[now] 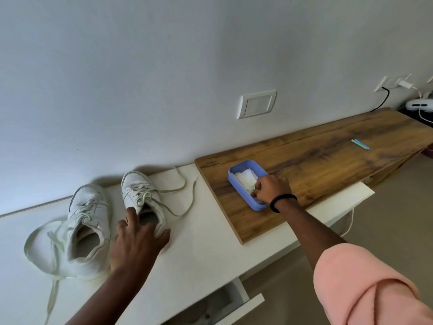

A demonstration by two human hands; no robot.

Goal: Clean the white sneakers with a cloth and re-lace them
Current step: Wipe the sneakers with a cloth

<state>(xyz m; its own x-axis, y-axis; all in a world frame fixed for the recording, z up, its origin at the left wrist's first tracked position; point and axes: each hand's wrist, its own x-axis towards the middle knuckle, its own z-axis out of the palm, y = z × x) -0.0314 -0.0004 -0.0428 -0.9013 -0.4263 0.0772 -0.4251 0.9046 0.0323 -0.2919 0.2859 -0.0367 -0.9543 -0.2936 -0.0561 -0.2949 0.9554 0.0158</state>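
Note:
Two white sneakers stand side by side on a white table (pixel 201 249), toes toward the wall, laces loose and trailing. My left hand (pixel 138 242) rests on the heel of the right sneaker (pixel 138 191), fingers spread over its opening. The left sneaker (pixel 87 221) sits untouched beside it. My right hand (pixel 269 187) reaches into a blue box (pixel 243 198) on a wooden board and pinches the white cloth (pixel 244 178) lying inside.
The wooden board (pixel 328 160) lies over the table's right part, against the wall. A small blue-green stick (pixel 360 144) lies on its far end. A wall plate (pixel 256 104), sockets with cables and a white device (pixel 419 104) are at the far right.

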